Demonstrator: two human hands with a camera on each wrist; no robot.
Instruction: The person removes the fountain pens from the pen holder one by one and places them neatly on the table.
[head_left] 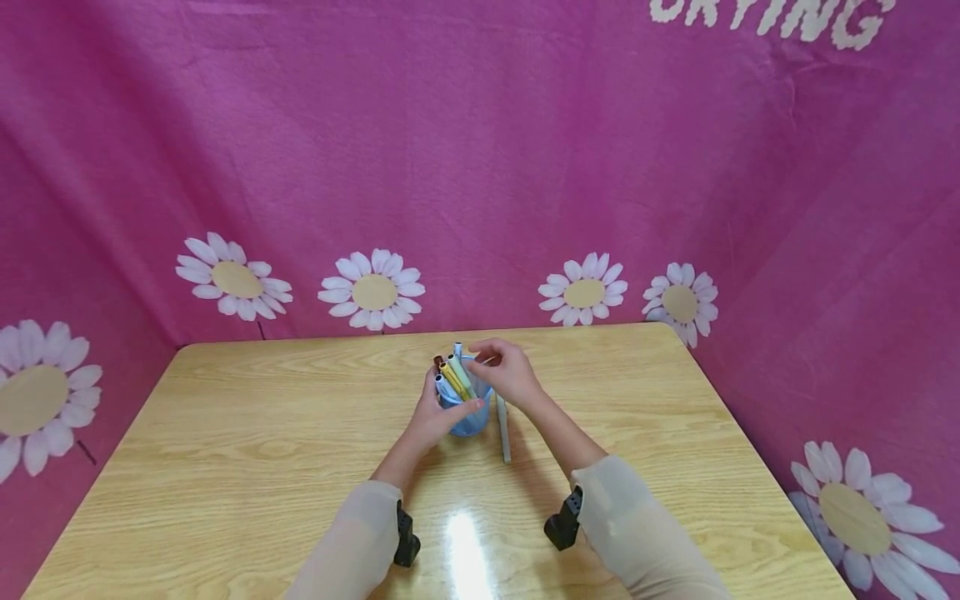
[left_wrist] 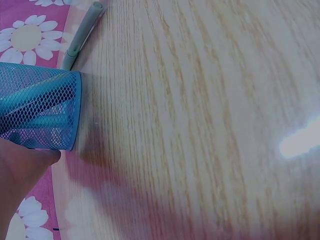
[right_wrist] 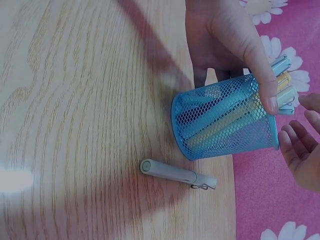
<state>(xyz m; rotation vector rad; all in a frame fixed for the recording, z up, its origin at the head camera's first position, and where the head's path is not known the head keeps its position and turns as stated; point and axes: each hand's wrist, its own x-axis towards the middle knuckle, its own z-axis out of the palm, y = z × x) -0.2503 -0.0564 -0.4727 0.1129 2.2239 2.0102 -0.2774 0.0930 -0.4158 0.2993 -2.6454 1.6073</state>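
mesh cup (right_wrist: 222, 125) is clamped by left fingers (right_wrist: 262, 75), right fingers (right_wrist: 291, 147) apart beside it, with "rying" lettering (head_left: 808, 20) on cloth (head_left: 480, 150) behind.

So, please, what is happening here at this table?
A person's left hand grips a blue mesh pen holder by its side, with several pens leaning in it. The right hand is at the rim, close to the pens, and seems to hold none of them. One pale pen lies on the table, to the person's right of the holder.
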